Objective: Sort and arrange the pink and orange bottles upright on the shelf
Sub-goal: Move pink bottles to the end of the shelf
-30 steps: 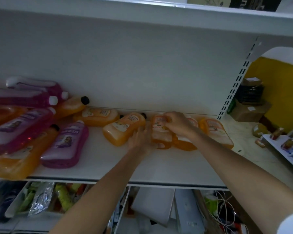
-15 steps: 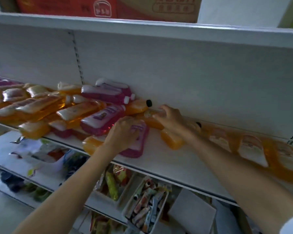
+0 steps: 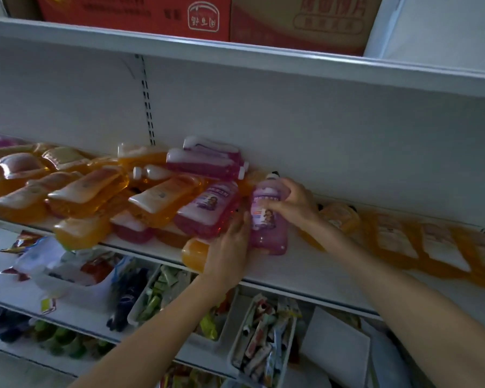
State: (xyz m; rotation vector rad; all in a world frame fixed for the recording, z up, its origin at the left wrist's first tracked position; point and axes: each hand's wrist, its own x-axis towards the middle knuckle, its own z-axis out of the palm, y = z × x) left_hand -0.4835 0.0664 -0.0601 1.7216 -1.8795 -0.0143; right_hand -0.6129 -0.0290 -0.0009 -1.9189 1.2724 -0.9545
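i am gripping a pink bottle [image 3: 268, 228] with my right hand [image 3: 291, 204], thumb and fingers curling round its labelled front just below the shoulder. it is standing near the middle of the white shelf [image 3: 305, 271], cap towards the back panel and leaning back a little. i cannot tell whether its base is sitting flat.

my left hand [image 3: 230, 253] is lying against the bottle's lower left side, fingers fairly straight and together, pressing rather than holding. under that palm an orange bottle [image 3: 193, 254] is lying on its side, its rounded end poking past the shelf's front edge.

that orange bottle is what is worrying me most. if i am lifting my left hand carelessly, or nudging it while steadying the pink one, it could be rolling off onto the snack trays [image 3: 263, 345] below.

just to the left, a heap of orange and pink bottles [image 3: 95, 191] is lying stacked on itself, and another pink bottle [image 3: 207, 211] is resting at its near end, right beside my fingers. dragging my hand out sideways could be setting that heap sliding forward.

the bottle in my grip looks smooth and full, so letting go before it is settling level risks it toppling into the flat orange bottles [image 3: 398, 242] on the right.
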